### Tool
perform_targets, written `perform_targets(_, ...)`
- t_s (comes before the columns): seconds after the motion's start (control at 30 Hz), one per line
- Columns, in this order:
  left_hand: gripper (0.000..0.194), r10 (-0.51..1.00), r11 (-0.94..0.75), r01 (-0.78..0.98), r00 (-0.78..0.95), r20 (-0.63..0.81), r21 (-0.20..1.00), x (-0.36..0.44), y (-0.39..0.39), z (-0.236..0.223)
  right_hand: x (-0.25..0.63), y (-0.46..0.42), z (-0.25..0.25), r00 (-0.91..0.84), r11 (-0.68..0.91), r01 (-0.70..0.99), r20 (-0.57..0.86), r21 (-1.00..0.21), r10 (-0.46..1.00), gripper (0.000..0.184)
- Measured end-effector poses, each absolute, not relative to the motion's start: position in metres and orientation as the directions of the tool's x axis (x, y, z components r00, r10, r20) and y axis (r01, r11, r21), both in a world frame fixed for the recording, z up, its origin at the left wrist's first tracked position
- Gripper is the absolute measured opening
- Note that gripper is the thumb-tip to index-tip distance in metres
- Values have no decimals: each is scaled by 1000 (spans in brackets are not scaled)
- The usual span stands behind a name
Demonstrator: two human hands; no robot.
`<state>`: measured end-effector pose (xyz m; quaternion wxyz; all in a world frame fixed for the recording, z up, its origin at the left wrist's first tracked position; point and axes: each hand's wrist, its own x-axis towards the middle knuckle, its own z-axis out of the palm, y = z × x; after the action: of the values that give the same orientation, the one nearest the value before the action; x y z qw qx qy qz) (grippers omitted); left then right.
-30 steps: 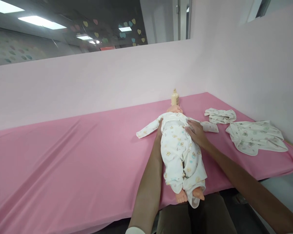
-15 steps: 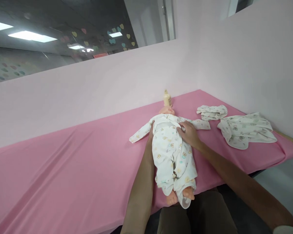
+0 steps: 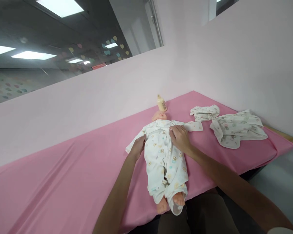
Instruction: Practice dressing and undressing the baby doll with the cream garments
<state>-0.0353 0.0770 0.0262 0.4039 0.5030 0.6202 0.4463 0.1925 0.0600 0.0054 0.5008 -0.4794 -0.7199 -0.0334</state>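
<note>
A baby doll [image 3: 160, 115] lies on its back, its feet toward me, in a white printed baby shirt [image 3: 153, 126] and matching baby pants [image 3: 156, 162]. Both bare feet stick out of the pant legs. At the waist on the right side, my right hand [image 3: 180, 138] has its fingers curled on the edge of the pants. My left hand [image 3: 138, 146] is closed at the other side of the waist, its fingertips partly hidden against the cloth. The shirt's sleeves are spread out to both sides.
A pump bottle [image 3: 161, 104] stands behind the doll's head. Folded printed cloth [image 3: 205, 112] and a loosely laid printed garment [image 3: 238, 128] lie at the right. The pink-covered table [image 3: 88, 182] meets a white wall [image 3: 107, 97] at the back.
The pants have come up over the plain white band that showed at the doll's waist. My left hand has moved outward and toward me; my right stays at the waist. The view has shifted.
</note>
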Motion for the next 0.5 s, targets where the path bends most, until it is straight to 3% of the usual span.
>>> perform_targets(0.13, 57, 987, 63, 345, -161, -7, 937, -41, 64, 26, 185, 53, 5, -129, 617, 683, 766, -392, 630, 28)
perform_targets(0.27, 64, 984, 11, 300, -173, 43, 954, -36, 65, 23, 181, 50, 3, -204, 688, 636, 784, -349, 587, 29)
perform_targets(0.37, 41, 979, -45, 297, -176, 101, 954, -35, 64, 22, 181, 49, 1, -225, 711, 617, 791, -336, 569, 28)
perform_targets(0.5, 20, 943, -159, 457, -191, 271, 875, -33, 48, 28, 181, 50, -2, -205, 701, 628, 797, -338, 568, 28)
